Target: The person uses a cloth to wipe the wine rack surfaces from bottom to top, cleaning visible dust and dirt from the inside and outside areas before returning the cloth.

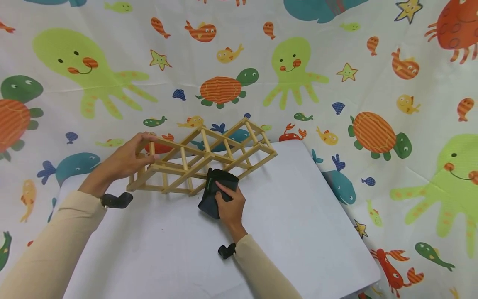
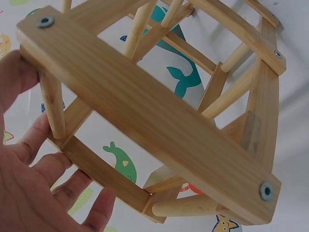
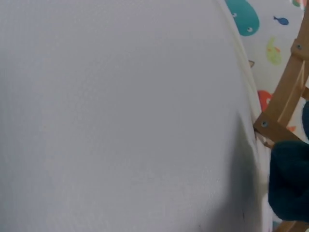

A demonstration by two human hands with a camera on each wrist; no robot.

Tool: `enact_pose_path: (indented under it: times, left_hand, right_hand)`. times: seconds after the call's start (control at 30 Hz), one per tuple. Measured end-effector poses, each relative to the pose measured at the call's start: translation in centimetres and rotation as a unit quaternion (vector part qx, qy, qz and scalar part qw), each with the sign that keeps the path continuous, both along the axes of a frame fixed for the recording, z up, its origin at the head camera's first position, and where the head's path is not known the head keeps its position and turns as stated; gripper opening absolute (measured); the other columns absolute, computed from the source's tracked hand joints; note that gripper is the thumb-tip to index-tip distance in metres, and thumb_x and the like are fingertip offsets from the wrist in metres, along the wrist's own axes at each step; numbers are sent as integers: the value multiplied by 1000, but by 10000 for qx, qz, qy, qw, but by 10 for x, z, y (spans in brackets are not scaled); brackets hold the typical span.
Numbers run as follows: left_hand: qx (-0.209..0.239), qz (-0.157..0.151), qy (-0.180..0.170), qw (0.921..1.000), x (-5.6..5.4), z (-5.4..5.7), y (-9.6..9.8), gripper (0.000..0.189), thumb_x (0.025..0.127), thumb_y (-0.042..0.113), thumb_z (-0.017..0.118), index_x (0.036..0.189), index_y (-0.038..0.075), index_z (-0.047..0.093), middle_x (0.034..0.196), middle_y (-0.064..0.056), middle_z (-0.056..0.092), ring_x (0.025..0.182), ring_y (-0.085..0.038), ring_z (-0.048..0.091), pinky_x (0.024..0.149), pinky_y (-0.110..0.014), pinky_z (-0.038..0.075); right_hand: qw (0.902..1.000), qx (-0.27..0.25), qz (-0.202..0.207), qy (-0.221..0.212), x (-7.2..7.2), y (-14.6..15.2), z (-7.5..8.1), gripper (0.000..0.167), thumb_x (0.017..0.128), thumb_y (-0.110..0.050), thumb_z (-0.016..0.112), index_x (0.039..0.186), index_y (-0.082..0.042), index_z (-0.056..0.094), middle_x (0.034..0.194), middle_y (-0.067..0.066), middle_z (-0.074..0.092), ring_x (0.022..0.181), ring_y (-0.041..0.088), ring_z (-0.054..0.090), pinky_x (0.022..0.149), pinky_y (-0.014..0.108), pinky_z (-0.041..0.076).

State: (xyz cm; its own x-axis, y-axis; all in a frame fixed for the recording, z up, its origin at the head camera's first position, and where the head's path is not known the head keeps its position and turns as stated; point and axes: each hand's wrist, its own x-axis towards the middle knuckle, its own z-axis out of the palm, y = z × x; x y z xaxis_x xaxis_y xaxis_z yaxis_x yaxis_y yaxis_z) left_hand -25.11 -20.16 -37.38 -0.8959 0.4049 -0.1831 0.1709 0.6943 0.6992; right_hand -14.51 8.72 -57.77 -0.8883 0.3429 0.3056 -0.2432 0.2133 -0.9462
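Two sleeves point(image 1: 48, 245) are reaching forward; the left hand point(image 1: 128, 160) is gripping the end of one wooden rack point(image 1: 208, 156) at one table's point(image 1: 298, 211) far side, the right hand point(image 1: 231, 207) is holding one dark cloth point(image 1: 210, 200) against it.

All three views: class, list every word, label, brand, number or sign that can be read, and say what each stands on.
No readable text in any view.
Cloth: a thin green mark, too small to tell whether it is lettering.
Rack: bare wood and metal bolts, no lettering visible.
Backdrop: sea-animal pictures, no words or numbers visible.
Table: plain white, no lettering visible.
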Motion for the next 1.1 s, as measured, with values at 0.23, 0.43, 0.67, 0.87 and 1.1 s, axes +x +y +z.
enact_pose_path:
  times: [0.23,0.43,0.67,0.87,1.1]
  left_hand:
    - [-81,33,10,10000,1,-4,-2,72,105,36,69,160,10,31,176,-26,16,157,-60,18,115,-87,21]
    - [-3,54,-16,10000,3,-5,-3,69,105,32,69,160,10,32,177,-25,13,159,-60,15,116,-87,19]
    - [45,3,5,10000,2,-3,1,72,105,34,69,161,11,31,179,-22,9,159,-58,16,115,-87,18]
    - [-54,52,-41,10000,5,-4,2,72,105,35,69,161,11,30,178,-24,10,158,-61,17,113,-89,19]
    - [-28,57,-43,10000,4,-2,2,71,105,34,69,160,11,30,179,-23,6,159,-59,13,116,-88,16]
  right_hand:
    - [9864,811,806,-1180,1,-13,-5,38,91,-11,76,116,-38,82,127,4,78,131,28,67,111,45,54]
    - [9936,489,659,-777,9,-15,-2,40,90,-9,75,117,-38,81,130,2,76,129,26,68,107,46,57]
    - [9923,436,503,-1042,9,-19,-5,40,90,-7,74,117,-36,82,132,3,74,124,20,69,105,37,56]
    - [9741,882,1085,-1777,10,-27,-4,37,90,-15,75,114,-43,82,133,4,74,130,24,66,111,41,53]
    - [9971,201,339,-645,13,-26,-3,44,90,-3,73,120,-35,81,127,1,74,116,19,71,96,35,60]
